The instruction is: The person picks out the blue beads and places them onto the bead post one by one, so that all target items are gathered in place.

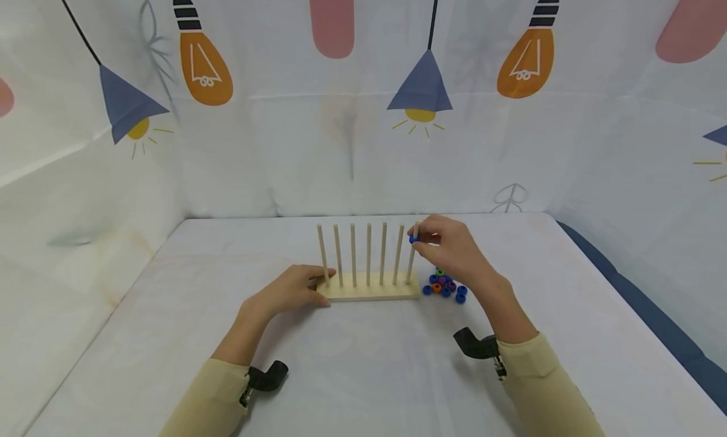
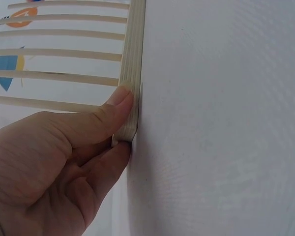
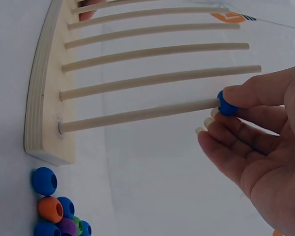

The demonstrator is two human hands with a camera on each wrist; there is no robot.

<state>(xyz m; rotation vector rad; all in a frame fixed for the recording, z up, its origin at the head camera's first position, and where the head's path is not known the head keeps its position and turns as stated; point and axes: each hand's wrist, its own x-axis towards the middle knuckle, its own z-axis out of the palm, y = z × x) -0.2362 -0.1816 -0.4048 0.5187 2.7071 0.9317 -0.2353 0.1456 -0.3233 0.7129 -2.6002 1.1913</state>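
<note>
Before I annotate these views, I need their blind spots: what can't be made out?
Head: how many loose beads; they overlap and look too small.
Right wrist: the remaining loose beads, cut off by the bottom edge.
Right wrist: part of the held bead, covered by fingers.
Left wrist: tips of the lower pegs, cut off by the left edge.

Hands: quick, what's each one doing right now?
Left hand: closed, holding the base by one end.
Right hand: closed, pinching a blue bead.
</note>
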